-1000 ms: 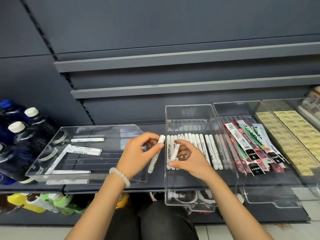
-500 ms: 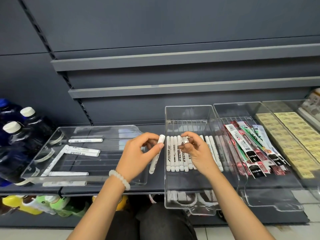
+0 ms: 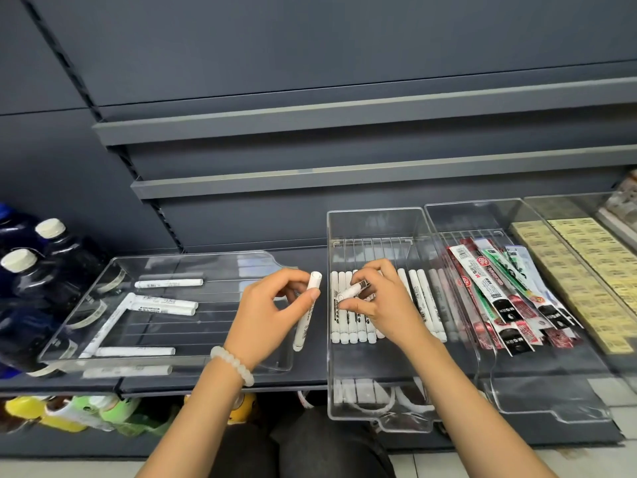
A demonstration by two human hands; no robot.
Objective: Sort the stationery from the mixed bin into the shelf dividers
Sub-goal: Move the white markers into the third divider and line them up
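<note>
Head view: your right hand [image 3: 386, 301] pinches one pen [image 3: 353, 290] over the row in the divider [image 3: 375, 417]; lay it parallel, flush beside its neighbours. Left hand [image 3: 269, 315] grasps the next pen [image 3: 306, 312].

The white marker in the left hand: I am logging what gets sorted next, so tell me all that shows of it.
The white marker is a slim, plastic-looking cylinder with a rounded cap on top and small dark print down its barrel. It stands nearly upright, cap up, in the gap between the mixed bin and the marker tray. The left hand pinches its upper part between thumb and fingers; nothing else visibly touches it.
</note>
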